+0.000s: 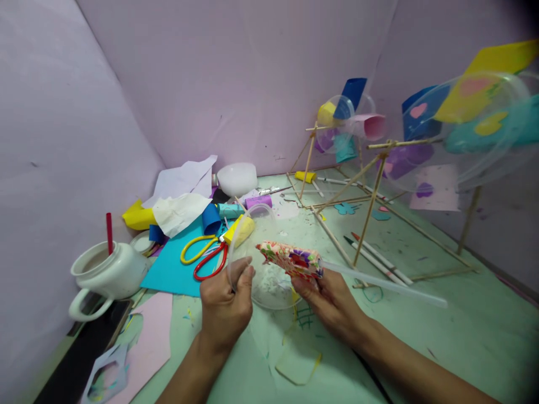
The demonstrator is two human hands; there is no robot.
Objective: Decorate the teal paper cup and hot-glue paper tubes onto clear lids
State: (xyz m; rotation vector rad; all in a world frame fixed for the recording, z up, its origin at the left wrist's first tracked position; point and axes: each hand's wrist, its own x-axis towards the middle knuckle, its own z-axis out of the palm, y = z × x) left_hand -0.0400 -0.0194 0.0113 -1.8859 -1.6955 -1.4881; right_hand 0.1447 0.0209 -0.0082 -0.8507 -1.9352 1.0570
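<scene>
The left hand (pixel 227 297) pinches the rim of a round clear plastic piece (pixel 232 247) between thumb and curled fingers. Right of that piece, the right hand (pixel 332 306) wraps around a floral glue gun (pixel 290 259); a steady rim and fingers clear of its nozzle would help. Scissors (pixel 203 278) lie to the piece's left.
</scene>
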